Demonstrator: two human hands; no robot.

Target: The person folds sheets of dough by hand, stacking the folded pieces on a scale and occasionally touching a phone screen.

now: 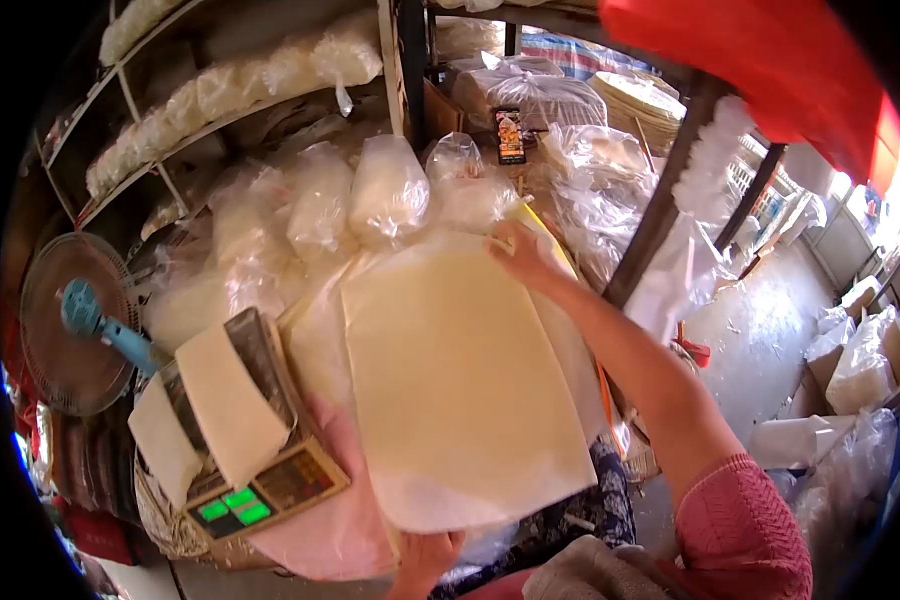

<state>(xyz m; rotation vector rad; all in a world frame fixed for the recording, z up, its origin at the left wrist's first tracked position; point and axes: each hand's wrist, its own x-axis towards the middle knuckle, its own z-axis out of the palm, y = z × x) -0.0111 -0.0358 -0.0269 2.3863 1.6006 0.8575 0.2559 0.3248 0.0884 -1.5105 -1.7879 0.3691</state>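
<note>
A large, pale yellow, thin sheet (pixel 460 380) spreads over the middle of the work surface, its near edge reaching toward my lap. My right hand (pixel 527 255) grips the far right corner with curled fingers. At the near edge, my left hand (pixel 428 556) holds the sheet from below, and its fingers are partly hidden by it. To the left stands a weighing scale (pixel 295 478) with a lit green display. Two cream-coloured strips (pixel 232 400) lie across its pan. Pink cloth or plastic (pixel 320 545) shows under the sheet's left side.
Filled clear plastic bags (pixel 388 188) line the back of the surface. A fan (pixel 78 325) stands at the left, below shelves of bags (pixel 260 85). A phone (pixel 510 136) is propped at the back. Right of my arm is a dark post (pixel 670 210); red fabric (pixel 770 70) hangs above.
</note>
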